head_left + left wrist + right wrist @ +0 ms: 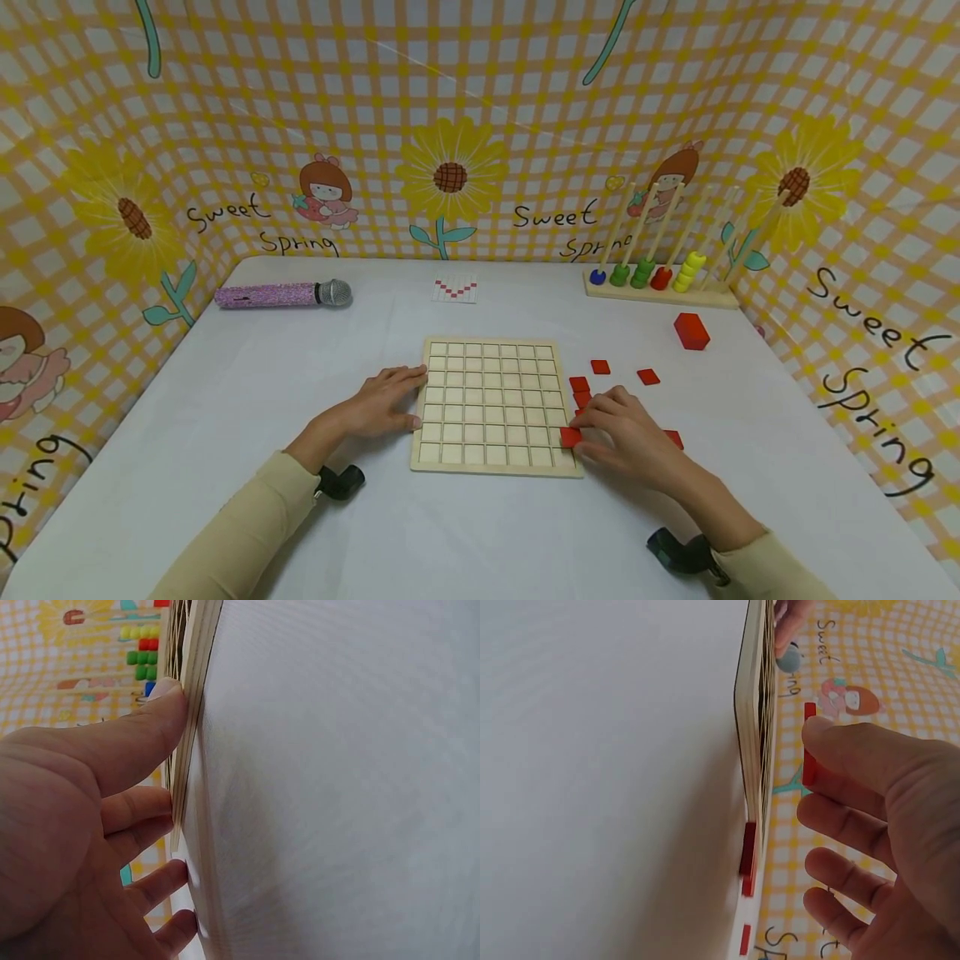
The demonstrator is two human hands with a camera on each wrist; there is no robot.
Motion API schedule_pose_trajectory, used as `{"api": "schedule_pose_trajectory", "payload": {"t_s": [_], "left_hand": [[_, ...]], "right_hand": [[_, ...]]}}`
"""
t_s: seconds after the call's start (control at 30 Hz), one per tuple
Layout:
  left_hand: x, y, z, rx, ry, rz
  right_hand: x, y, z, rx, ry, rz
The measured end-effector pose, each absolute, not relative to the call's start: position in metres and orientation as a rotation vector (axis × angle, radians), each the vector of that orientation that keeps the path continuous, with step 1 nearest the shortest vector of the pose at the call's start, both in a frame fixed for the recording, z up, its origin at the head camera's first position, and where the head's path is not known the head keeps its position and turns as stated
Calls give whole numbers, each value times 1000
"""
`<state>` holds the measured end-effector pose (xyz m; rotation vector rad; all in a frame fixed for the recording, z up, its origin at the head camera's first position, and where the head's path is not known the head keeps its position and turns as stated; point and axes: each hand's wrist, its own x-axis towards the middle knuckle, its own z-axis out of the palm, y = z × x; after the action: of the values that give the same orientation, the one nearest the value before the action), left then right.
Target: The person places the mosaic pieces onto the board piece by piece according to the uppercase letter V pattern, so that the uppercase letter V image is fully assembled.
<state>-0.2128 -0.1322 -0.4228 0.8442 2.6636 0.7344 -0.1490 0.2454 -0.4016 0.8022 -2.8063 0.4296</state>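
I count at least seven red tiles (600,367), one grid board (483,412), one card (454,289), one microphone (273,295), one abacus (648,295), one red block (691,332).

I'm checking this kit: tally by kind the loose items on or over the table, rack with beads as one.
Grid board: 1
Red tiles in sight: 7 (the right hand may hide more)
Pattern card: 1
Red block: 1
Bead rack: 1
Microphone: 1
Total in sight: 12

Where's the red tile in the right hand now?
In the head view, the red tile is pinched in the right hand, at the right edge of the grid board, near its front right corner.
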Motion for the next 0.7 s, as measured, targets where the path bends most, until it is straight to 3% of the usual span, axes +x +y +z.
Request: {"api": "schedule_pose_trajectory", "payload": {"t_s": [0.7], "left_hand": [[-211, -131, -423, 841, 2674, 726]], "right_hand": [[-160, 201, -402, 792, -2769, 416]]}}
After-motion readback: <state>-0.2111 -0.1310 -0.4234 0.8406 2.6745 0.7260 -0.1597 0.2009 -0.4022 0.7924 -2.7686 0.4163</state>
